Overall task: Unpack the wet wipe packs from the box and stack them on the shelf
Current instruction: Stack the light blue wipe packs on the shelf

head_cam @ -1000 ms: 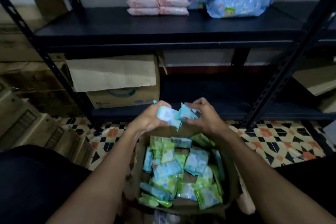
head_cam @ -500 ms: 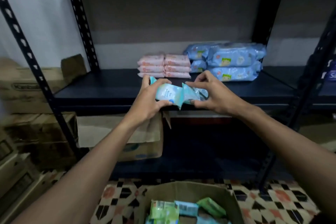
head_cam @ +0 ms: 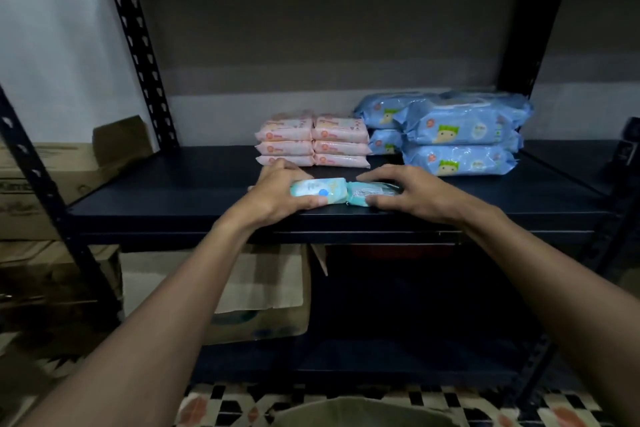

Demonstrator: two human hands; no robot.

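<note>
Two small wet wipe packs sat end to end near the front edge of the dark shelf (head_cam: 166, 194), a pale blue pack (head_cam: 317, 191) with a teal pack (head_cam: 369, 194) touching it at 3 o'clock. The left hand (head_cam: 277, 196) grasped the pale blue pack, fingers curled over its far side and thumb along its near side. The right hand (head_cam: 417, 192) grasped the teal pack the same way, fingers spread across its top. Whether the packs' full weight lay on the board could not be told.

At 12 o'clock from the two packs, close behind the left hand, stood pink packs (head_cam: 311, 142) in two side-by-side piles of three. At 2 o'clock, just beside these, larger blue packs (head_cam: 460, 135) were piled. At 7 o'clock, under the shelf, a cardboard carton (head_cam: 266, 308) stood with a flap hanging. At 6 o'clock, at the bottom edge, the rim of the box (head_cam: 349, 411) showed over a patterned tile floor (head_cam: 221, 402). More cartons (head_cam: 45, 180) were stacked at 9 o'clock, beyond the upright.
</note>
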